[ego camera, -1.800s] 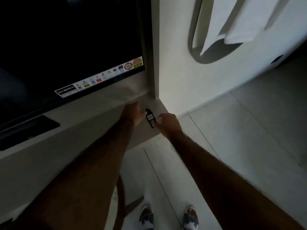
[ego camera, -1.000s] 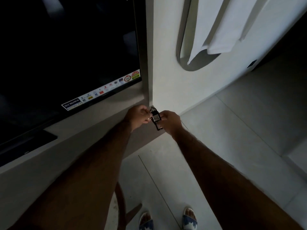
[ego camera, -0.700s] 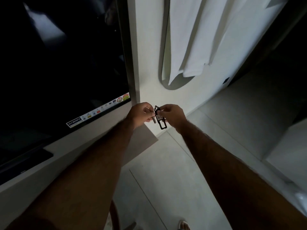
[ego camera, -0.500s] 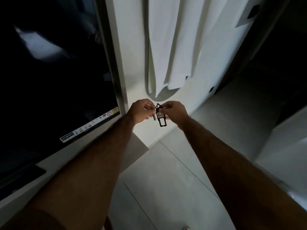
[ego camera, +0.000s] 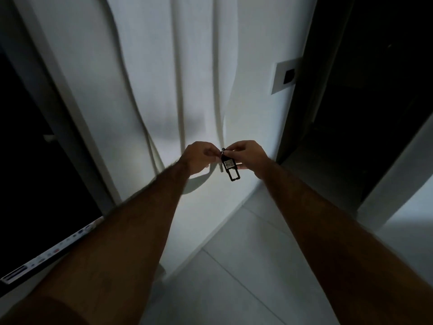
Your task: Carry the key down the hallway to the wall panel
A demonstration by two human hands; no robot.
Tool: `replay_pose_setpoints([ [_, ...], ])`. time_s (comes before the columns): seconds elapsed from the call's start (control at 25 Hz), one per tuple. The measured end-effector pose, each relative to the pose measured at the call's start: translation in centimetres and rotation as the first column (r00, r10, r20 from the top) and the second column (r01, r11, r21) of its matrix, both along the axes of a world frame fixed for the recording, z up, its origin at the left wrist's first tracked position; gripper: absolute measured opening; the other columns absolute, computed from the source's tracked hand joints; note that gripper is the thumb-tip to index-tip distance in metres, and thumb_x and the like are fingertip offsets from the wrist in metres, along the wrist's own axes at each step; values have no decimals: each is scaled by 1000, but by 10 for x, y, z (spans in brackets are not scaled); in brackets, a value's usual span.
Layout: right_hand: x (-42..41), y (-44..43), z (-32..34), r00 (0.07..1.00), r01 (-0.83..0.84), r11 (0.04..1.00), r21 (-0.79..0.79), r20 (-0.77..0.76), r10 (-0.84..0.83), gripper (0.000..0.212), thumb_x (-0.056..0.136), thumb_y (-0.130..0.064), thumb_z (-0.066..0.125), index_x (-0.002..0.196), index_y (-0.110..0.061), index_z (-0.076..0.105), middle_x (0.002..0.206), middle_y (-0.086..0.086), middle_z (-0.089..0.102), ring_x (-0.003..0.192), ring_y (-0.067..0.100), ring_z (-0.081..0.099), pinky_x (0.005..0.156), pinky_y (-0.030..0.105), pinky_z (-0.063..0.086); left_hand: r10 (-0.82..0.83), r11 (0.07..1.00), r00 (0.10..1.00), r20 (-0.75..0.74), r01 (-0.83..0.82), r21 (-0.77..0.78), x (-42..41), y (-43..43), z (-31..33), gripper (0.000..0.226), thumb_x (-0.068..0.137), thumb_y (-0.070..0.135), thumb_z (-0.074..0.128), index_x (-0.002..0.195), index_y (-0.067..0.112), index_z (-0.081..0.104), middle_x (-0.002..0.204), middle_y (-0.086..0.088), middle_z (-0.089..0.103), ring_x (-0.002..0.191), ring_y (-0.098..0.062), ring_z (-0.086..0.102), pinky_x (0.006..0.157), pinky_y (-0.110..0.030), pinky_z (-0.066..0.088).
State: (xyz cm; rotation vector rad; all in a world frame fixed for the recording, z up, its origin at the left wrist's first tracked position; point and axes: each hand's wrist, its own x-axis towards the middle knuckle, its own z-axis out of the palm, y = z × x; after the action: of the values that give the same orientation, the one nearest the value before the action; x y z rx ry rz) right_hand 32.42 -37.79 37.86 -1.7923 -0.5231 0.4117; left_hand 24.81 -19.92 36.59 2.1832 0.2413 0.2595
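Grip: left hand (ego camera: 199, 156) and right hand (ego camera: 248, 154) both curl their fingertips onto the top of 1 black key tag (ego camera: 230, 168), pinching it between them.
Tag: hangs at frame centre, with 1 small key beside it.
Hands: 2, arms outstretched.
Behind: 1 white cloth (ego camera: 187, 78) on the wall.
Upper right: 1 wall plate (ego camera: 284, 77).
Lower left: 1 dark screen (ego camera: 35, 184).

Both bare forearms reach forward and converge at chest height. The left hand (ego camera: 201, 156) and the right hand (ego camera: 248, 154) are curled, fingertips pinching close together, knuckles turned upward, nearly touching.
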Motion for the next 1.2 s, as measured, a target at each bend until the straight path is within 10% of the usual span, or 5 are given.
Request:
replay_pose_setpoints([
  [0.4, 136, -117, 62, 983, 85, 996, 27, 161, -88, 18, 69, -21, 82, 83, -13, 74, 91, 13, 76, 85, 22, 74, 78, 36, 61, 71, 986, 992, 106, -86, 141, 132, -107, 64, 31, 92, 23, 75, 121, 14, 73, 120, -1, 75, 104, -14, 66, 83, -18, 44],
  [0.68, 196, -169, 70, 972, 171, 984, 48, 153, -177, 17, 72, -8, 79, 86, -6, 70, 93, 21, 73, 84, 31, 73, 72, 37, 63, -13, 979, 992, 125, -13, 202, 210, -150, 72, 41, 100, 28, 66, 136, 8, 66, 135, -8, 71, 128, -24, 64, 111, -33, 46],
  [1.2, 349, -173, 102, 902, 375, 927, -13, 233, -362, 23, 77, -10, 76, 98, -4, 69, 103, 18, 70, 83, 23, 72, 68, 33, 63, -155, 925, 977, 148, 91, 369, 401, -129, 87, 47, 102, 35, 62, 143, 12, 60, 148, -6, 62, 138, -24, 55, 117, -32, 38],
])
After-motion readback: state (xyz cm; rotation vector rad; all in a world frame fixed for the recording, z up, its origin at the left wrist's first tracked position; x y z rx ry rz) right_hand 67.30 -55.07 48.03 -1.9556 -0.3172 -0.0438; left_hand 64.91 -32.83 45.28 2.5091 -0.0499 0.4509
